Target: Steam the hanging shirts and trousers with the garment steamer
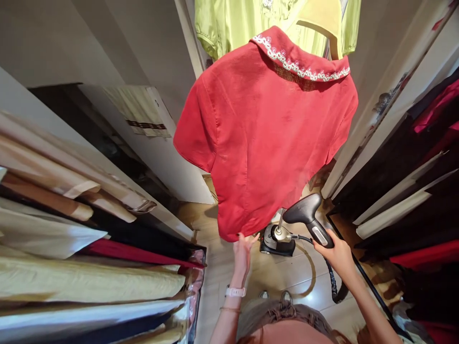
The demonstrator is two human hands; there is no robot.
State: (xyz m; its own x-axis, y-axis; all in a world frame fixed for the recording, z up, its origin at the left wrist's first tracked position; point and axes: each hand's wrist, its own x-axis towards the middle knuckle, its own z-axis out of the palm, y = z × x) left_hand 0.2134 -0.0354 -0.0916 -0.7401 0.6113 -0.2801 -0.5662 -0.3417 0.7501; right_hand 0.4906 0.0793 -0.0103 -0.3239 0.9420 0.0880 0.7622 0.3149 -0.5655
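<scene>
In the head view, our left hand pinches the hem of the red shirt, which hangs at the centre; our right hand grasps the black steamer just beside it. Beyond our feet, the base unit stands on the glossy pale floor. Hung clothes line the left, dark garments the right.

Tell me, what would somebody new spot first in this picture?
Probably the bright red blouse, hanging large in the upper middle, with white lacy trim along its collar. Just below it on the right, the right hand grips a black steamer, while the left hand is at the hem. Behind the blouse, at the top, hangs a shiny lime-green garment.
</scene>
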